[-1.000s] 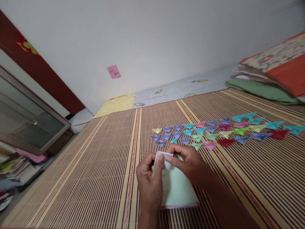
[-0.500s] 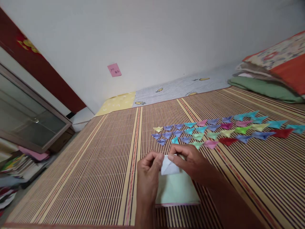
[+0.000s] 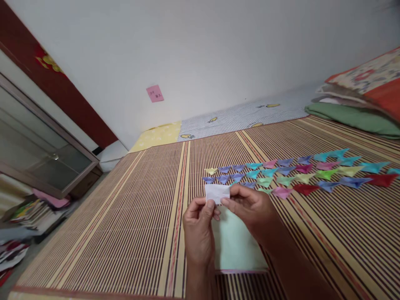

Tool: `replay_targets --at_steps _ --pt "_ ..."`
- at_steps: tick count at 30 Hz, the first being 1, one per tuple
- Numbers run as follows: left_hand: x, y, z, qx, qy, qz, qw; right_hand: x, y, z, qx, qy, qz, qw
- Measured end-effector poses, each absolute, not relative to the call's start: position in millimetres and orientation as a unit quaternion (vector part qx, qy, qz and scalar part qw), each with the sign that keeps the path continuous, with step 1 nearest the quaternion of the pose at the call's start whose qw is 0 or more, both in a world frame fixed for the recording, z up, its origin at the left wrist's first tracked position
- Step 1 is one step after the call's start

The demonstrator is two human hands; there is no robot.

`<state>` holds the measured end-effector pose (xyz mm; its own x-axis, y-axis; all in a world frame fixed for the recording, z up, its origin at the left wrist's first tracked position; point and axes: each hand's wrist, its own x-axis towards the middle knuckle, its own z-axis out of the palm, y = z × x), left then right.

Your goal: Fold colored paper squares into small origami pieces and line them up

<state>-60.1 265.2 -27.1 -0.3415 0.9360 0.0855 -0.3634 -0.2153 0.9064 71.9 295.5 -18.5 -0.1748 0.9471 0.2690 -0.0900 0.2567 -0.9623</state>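
A small piece of folded white paper (image 3: 218,193) is held up between my two hands, its broad flat face toward me. My left hand (image 3: 200,225) pinches its lower left corner with thumb and fingers. At the right edge, my right hand (image 3: 253,212) grips it between thumb and forefinger. Below the hands lies a pale green pad or stack of paper (image 3: 237,246) with a pinkish edge, partly covered by my right wrist. Just beyond the hands stand rows of small folded paper boats (image 3: 283,192) in many colours.
A striped bamboo mat (image 3: 125,225) covers the surface. Folded bedding with a green piece (image 3: 353,118) is piled at the far right. A pink note (image 3: 155,93) sticks to the white wall. At left are a glass-fronted cabinet (image 3: 40,146) and stacked books (image 3: 31,212).
The folded white paper has been raised and turned; its creased triangular flaps no longer face me, and a plain rectangle shows. My view has shifted slightly to the left.
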Motion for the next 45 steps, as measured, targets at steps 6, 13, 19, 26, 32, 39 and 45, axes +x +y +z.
replay_targets --at_steps 6,13,19,26,32,39,45 --pt "-64.9 258.5 -18.5 0.383 0.488 0.653 0.435 80.0 294.3 -12.6 -0.346 -0.748 0.231 0.517" --pt "-69.2 251.3 -9.5 0.404 0.451 0.658 0.447 78.2 291.1 -8.1 -0.328 -0.752 0.245 0.517" --pt "-68.2 252.9 -14.4 0.442 0.417 0.664 0.435 74.5 290.9 -8.8 -0.325 -0.634 0.423 0.559" --pt "-74.5 250.0 -14.1 0.494 0.404 0.677 0.366 72.4 290.6 -12.1 -0.291 -0.583 0.487 0.582" --pt "-77.8 248.6 -10.4 0.516 0.472 0.647 0.304 70.7 287.1 -10.9 -0.324 -0.551 0.554 0.534" --pt "-69.5 253.0 -15.6 0.401 0.481 0.678 0.384 66.9 282.4 -7.0 -0.369 -0.63 0.388 0.562" --pt "-67.5 253.8 -15.1 0.374 0.495 0.697 0.359 63.6 283.8 -9.1 -0.359 -0.646 0.317 0.595"
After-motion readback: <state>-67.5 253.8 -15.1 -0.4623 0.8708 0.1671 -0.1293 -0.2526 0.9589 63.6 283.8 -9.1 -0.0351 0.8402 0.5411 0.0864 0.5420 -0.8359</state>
